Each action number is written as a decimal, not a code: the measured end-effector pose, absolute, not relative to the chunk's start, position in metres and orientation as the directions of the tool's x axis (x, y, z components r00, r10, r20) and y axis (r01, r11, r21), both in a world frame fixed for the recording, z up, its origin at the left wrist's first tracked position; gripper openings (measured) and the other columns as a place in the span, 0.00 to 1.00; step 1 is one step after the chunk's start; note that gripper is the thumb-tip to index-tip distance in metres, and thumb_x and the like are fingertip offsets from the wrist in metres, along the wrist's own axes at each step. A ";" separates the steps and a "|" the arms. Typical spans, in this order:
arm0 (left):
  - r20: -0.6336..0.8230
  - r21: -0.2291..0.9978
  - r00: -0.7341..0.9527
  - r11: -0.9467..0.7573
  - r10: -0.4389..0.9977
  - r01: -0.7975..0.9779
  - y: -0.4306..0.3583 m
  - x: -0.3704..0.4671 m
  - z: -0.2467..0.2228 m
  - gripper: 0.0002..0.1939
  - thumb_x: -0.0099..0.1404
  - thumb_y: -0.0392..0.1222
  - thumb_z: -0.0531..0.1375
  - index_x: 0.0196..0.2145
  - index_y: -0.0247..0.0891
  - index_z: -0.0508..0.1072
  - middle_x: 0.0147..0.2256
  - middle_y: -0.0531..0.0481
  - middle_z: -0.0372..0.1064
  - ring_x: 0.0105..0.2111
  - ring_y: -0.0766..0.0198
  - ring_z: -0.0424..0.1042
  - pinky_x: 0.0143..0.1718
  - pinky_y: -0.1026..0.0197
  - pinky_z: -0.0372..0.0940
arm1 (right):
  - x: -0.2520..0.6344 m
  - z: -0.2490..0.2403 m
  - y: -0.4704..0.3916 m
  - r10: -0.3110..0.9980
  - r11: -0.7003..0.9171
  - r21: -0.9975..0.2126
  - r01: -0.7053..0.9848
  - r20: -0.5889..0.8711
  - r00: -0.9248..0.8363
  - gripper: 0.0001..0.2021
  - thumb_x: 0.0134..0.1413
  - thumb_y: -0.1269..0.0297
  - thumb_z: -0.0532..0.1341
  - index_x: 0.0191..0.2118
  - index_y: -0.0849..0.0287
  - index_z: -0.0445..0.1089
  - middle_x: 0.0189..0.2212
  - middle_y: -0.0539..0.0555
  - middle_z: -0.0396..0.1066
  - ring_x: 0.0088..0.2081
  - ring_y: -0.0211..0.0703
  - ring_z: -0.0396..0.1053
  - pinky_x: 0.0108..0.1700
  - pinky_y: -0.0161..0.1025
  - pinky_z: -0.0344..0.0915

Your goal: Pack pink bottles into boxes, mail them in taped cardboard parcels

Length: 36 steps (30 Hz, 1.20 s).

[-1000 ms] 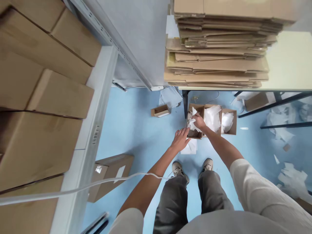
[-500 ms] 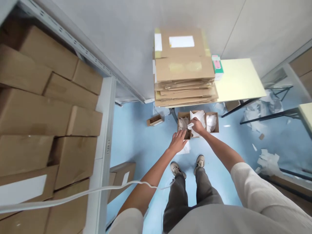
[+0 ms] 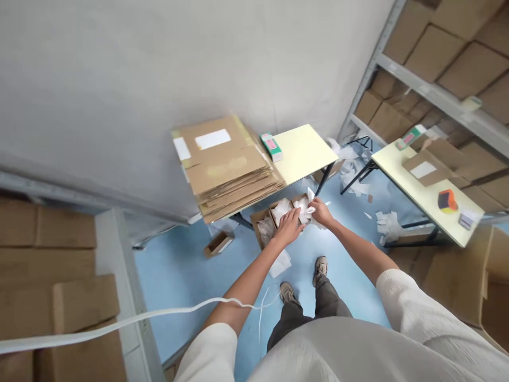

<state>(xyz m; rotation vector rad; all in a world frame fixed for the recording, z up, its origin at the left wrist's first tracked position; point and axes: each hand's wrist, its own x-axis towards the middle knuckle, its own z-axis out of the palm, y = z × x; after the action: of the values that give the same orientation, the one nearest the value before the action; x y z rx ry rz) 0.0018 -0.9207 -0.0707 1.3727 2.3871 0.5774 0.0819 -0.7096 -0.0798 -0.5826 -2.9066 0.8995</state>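
Note:
My right hand (image 3: 321, 211) is closed on a piece of white paper (image 3: 310, 196), above the right one of three small cardboard boxes on the floor. White paper (image 3: 281, 208) fills the middle box, and my left hand (image 3: 289, 228) reaches over that box's near edge with its fingers stretched out. In the left box (image 3: 259, 216) lies crumpled off-white paper (image 3: 266, 231). A few white sheets (image 3: 280, 263) lie on the floor just in front of the boxes. What lies under the paper is hidden.
Flattened cardboard (image 3: 222, 159) is piled on a cream table (image 3: 306, 151), beside a green-and-white box (image 3: 271, 147). A second table (image 3: 417, 180) stands right. Paper scraps (image 3: 389, 225) litter the floor. Shelves of cartons (image 3: 449, 53) flank both sides. A white cable (image 3: 159, 314) crosses my left arm.
My view has swung to the right, bringing the second table and right shelves into sight. Both hands have shifted one box rightward, the right hand still holding white paper.

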 end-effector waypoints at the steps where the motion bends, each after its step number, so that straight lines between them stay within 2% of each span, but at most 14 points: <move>1: -0.068 0.490 -0.454 0.426 0.888 0.761 -0.903 0.003 -0.061 0.38 0.78 0.50 0.58 0.79 0.40 0.51 0.75 0.31 0.57 0.74 0.43 0.60 0.72 0.39 0.58 | 0.090 -0.068 -0.694 0.400 0.753 -0.553 0.358 -0.048 -0.915 0.14 0.58 0.75 0.60 0.46 0.58 0.80 0.52 0.60 0.72 0.49 0.50 0.73 0.57 0.44 0.69; 9: 0.001 0.442 -0.250 0.224 0.968 0.869 -0.714 0.037 0.018 0.38 0.78 0.51 0.57 0.78 0.37 0.52 0.76 0.32 0.55 0.75 0.41 0.57 0.72 0.40 0.57 | 0.173 0.011 -0.532 0.555 0.711 -0.583 0.392 0.124 -0.823 0.14 0.58 0.75 0.60 0.44 0.57 0.79 0.49 0.59 0.71 0.50 0.50 0.72 0.57 0.43 0.68; 16: 0.068 0.428 -0.102 0.064 0.992 0.901 -0.522 0.089 0.074 0.38 0.78 0.52 0.57 0.78 0.37 0.52 0.76 0.31 0.55 0.75 0.40 0.57 0.72 0.39 0.57 | 0.254 0.076 -0.365 0.633 0.717 -0.515 0.469 0.201 -0.747 0.15 0.57 0.75 0.59 0.45 0.58 0.80 0.49 0.60 0.71 0.50 0.52 0.70 0.58 0.45 0.67; 23: 0.137 0.385 0.070 -0.119 0.988 0.915 -0.374 0.124 0.108 0.37 0.78 0.52 0.56 0.78 0.36 0.52 0.76 0.31 0.55 0.75 0.42 0.58 0.72 0.41 0.57 | 0.311 0.126 -0.228 0.718 0.684 -0.489 0.542 0.317 -0.620 0.13 0.58 0.74 0.59 0.43 0.58 0.79 0.48 0.60 0.70 0.49 0.52 0.70 0.54 0.43 0.68; 31: 0.179 0.379 0.241 -0.293 0.954 0.878 -0.210 0.119 0.107 0.38 0.79 0.54 0.55 0.79 0.38 0.51 0.76 0.31 0.55 0.75 0.41 0.58 0.71 0.40 0.59 | 0.339 0.136 -0.093 0.790 0.613 -0.438 0.658 0.318 -0.524 0.12 0.61 0.72 0.60 0.45 0.58 0.79 0.50 0.60 0.70 0.47 0.51 0.70 0.51 0.43 0.68; 36: 0.117 0.412 0.302 -0.323 0.946 0.852 -0.108 0.096 0.099 0.39 0.78 0.53 0.55 0.79 0.38 0.51 0.77 0.31 0.53 0.76 0.40 0.56 0.71 0.39 0.57 | 0.329 0.118 -0.022 0.782 0.622 -0.337 0.707 0.205 -0.589 0.14 0.59 0.76 0.60 0.46 0.57 0.79 0.54 0.60 0.70 0.49 0.51 0.69 0.52 0.43 0.67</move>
<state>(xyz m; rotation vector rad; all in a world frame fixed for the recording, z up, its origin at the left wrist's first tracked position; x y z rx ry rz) 0.0957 -0.1082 0.0994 2.3005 1.6365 0.4950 0.3286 -0.0222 0.1180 -1.1966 -2.5153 0.3134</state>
